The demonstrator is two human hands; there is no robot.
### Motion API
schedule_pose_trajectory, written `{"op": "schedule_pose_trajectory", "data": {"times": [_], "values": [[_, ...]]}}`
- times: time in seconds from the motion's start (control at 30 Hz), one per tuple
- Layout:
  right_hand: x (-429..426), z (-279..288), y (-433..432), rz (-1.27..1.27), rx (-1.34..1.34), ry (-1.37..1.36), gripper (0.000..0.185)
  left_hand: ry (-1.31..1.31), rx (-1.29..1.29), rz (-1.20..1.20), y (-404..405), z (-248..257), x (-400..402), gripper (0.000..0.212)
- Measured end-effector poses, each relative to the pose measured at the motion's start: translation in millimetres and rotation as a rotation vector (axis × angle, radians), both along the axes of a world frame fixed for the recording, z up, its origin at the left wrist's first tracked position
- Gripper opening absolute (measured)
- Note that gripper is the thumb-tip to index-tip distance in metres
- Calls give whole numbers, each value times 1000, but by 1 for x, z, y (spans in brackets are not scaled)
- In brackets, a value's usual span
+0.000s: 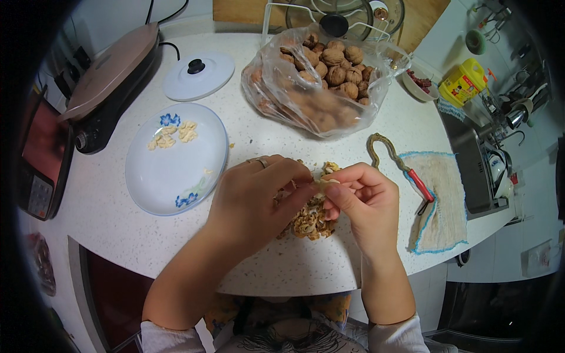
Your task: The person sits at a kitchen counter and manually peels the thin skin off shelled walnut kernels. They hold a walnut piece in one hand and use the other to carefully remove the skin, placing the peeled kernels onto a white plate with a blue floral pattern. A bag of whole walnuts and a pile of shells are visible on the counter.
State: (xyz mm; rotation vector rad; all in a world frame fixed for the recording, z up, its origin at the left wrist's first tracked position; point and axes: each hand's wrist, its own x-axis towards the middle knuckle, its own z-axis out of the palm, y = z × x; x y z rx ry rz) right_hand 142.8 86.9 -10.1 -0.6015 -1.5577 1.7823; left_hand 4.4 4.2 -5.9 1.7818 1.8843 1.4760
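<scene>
Between the fingertips of both hands is a pale piece of walnut kernel. My right hand pinches it between thumb and forefinger. The thumb and fingers of my left hand, which wears a ring, meet at its other side. Beneath the hands lies a pile of broken walnut shells and skins, partly covered by them. To the left, an oval white plate with blue flowers holds several peeled kernel pieces. Whole walnuts fill an open clear plastic bag beyond the hands.
A bent tool with a red handle rests partly on a cloth at the right, near the sink. Left stand an electric griddle and a white lid. A bowl and yellow jug are at the back right.
</scene>
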Motion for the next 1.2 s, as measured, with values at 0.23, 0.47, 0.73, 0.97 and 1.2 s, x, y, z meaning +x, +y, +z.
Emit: {"op": "schedule_pose_trajectory", "data": {"times": [0.23,0.47,0.73,0.97,1.2], "values": [[-3,0,-3,-27,10,-56,8,166,-16,14,0,-2,-4,12],[-5,-1,-4,-33,-4,-53,8,139,5,-31,0,-5,-6,11],[-4,2,-3,-54,-39,-42,8,118,-59,1,-1,-1,-4,11],[-4,-1,-3,-40,42,-57,7,129,-103,-7,0,2,-6,12],[-6,0,-4,-41,24,-101,7,258,13,-27,1,-3,-7,12]]}}
